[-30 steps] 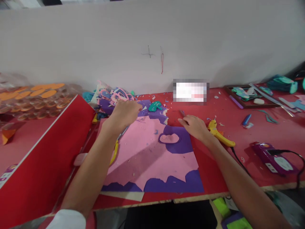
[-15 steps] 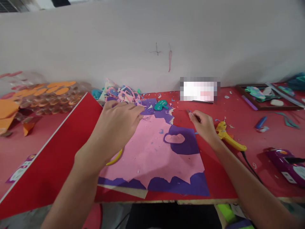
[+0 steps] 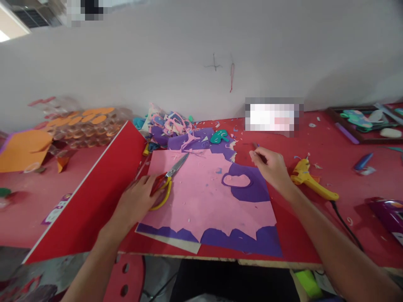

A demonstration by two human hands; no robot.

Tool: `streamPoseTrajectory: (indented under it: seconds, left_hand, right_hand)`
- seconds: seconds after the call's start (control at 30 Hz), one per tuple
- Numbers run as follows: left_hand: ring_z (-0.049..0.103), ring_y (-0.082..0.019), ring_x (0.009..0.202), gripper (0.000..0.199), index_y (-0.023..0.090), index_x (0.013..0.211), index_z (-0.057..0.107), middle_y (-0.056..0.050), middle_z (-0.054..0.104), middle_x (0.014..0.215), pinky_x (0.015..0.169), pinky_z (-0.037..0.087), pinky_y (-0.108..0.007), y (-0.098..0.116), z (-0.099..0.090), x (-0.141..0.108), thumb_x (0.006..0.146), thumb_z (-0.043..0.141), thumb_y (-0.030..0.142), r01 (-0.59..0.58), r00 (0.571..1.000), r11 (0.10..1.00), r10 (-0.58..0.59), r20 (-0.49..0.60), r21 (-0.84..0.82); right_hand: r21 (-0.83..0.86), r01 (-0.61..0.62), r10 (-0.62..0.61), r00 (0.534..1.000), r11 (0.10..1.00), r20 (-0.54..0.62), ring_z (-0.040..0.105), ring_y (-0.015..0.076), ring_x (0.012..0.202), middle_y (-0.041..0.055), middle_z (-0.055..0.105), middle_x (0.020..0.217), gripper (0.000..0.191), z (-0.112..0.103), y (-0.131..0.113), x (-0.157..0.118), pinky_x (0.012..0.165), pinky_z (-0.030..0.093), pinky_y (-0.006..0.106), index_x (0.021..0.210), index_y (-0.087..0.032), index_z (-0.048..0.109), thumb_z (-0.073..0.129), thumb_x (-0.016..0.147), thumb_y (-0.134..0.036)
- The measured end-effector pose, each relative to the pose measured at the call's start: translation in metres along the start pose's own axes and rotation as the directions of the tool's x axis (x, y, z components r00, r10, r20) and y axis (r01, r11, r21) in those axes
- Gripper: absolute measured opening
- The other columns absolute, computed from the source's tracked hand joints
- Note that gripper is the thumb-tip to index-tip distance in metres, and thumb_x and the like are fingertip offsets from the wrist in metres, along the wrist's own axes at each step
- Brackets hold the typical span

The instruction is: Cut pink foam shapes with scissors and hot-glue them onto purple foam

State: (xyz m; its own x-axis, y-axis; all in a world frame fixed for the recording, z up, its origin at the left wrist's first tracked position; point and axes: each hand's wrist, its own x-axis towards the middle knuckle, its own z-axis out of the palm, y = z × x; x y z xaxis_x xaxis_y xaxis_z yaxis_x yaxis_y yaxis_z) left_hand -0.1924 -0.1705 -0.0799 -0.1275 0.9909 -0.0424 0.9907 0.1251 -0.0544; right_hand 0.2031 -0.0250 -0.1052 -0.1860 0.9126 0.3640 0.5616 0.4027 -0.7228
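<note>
**Scissors under left hand on pink sheet; right hand pinching a thin tool**

Scissors [image 3: 168,181] with yellow and red handles lie at the left edge of the pink foam sheet [image 3: 201,197], blades shut and pointing up and to the right toward the scrap pile. The pink sheet rests on a purple sheet [image 3: 245,241], which shows along the near edge and through a cut-out at upper right.

Containers: a dark shallow tray [image 3: 362,121] at the far right of the red table [image 3: 330,142] holds teal foam cut-outs and a whitish piece. A clear plastic pack [image 3: 85,126] at far left holds orange oval pieces in rows. Loose pink, purple and teal offcuts are heaped in a scrap pile [image 3: 168,123] against the back wall, in no container.

Writing: a small label [image 3: 56,209] on the red board at left carries print too small to read. The white patch by the wall is blurred out. Two faint pen marks show on the wall; no words.

Hands: the left hand [image 3: 138,201] lies palm down, forearm running up from the lower left, fingers curled loosely over the scissor handles and touching them; whether they pass through the loops cannot be told. The right hand [image 3: 272,170] rests at the sheet's upper right corner, forearm entering from the lower right, thumb and forefinger narrowly pinched on a thin dark tool [image 3: 256,149]. A yellow glue gun [image 3: 310,180] lies just beside that wrist, with its cord trailing toward the table edge.
</note>
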Motion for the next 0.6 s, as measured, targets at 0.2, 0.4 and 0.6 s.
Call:
streamPoseTrajectory:
  seconds: [0.2, 0.4, 0.6]
  left_hand:
    - [0.07, -0.036, 0.113, 0.067, 0.014, 0.143, 0.051, -0.019, 0.07, 0.129, 0.092, 0.054, -0.041, -0.003, 0.009, -0.001, 0.092, 0.058, 0.057, 0.105, 0.987, 0.994, -0.104, -0.125, -0.003]
    - [0.071, -0.032, 0.112, 0.062, 0.019, 0.139, 0.054, -0.013, 0.073, 0.127, 0.096, 0.054, -0.039, 0.015, 0.012, -0.017, 0.089, 0.065, 0.054, 0.047, 0.93, 0.983, -0.107, -0.352, -0.176]
    - [0.073, -0.025, 0.096, 0.049, 0.021, 0.128, 0.061, -0.009, 0.074, 0.118, 0.084, 0.058, -0.034, 0.083, 0.001, -0.011, 0.087, 0.07, 0.046, -0.088, 0.885, 0.909, -0.117, -0.451, -0.407]
  right_hand:
    - [0.048, 0.042, -0.04, 0.999, 0.998, -0.028, 0.044, 0.0126, 0.053, -0.0037, 0.048, 0.056, 0.041, 0.001, -0.004, -0.003, 0.057, 0.031, 0.029, 0.065, -0.022, 0.047, 0.053, 0.099, -0.045]
    - [0.182, 0.047, -0.066, 0.993, 0.982, 0.101, 0.051, 0.0133, 0.057, -0.002, 0.055, 0.061, 0.04, 0.007, -0.016, -0.01, 0.058, 0.033, 0.028, 0.069, -0.021, 0.053, 0.052, 0.101, -0.045]
    - [0.393, 0.018, -0.246, 0.805, 0.919, 0.539, 0.061, 0.0148, 0.069, 0.0023, 0.07, 0.081, 0.033, 0.029, -0.041, -0.033, 0.062, 0.039, 0.026, 0.098, -0.019, 0.068, 0.049, 0.104, -0.045]
